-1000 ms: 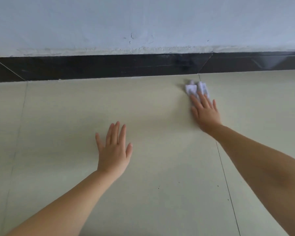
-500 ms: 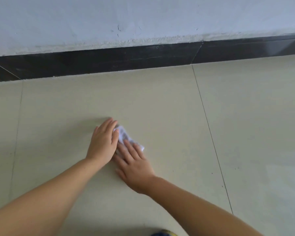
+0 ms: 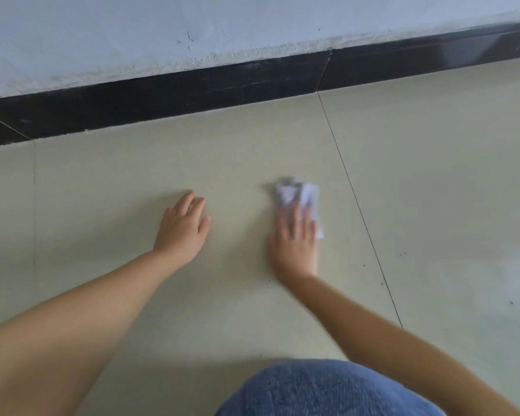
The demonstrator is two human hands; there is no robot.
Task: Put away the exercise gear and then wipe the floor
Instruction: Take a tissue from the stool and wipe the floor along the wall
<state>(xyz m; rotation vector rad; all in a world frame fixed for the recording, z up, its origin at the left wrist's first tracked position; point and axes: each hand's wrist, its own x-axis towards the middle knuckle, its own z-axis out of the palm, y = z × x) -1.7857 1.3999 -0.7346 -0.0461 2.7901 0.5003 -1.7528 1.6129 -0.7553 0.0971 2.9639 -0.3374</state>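
Note:
A crumpled white tissue (image 3: 296, 195) lies on the pale tiled floor (image 3: 433, 190), pressed down under the flat fingers of my right hand (image 3: 294, 241). The hand and tissue are motion-blurred. My left hand (image 3: 183, 228) rests flat on the floor to the left, palm down, fingers apart, holding nothing, about a hand's width from the right one. No exercise gear is in view.
A black skirting board (image 3: 192, 91) runs along the foot of a white wall (image 3: 162, 34) beyond the hands. A tile joint (image 3: 360, 211) runs diagonally just right of the tissue. My knee in blue jeans (image 3: 327, 388) is at the bottom edge. Small dark specks lie at right.
My right hand slid the tissue from the skirting to beside my left hand, then back right, so the hands are apart again. The view tilted down and my knee appeared.

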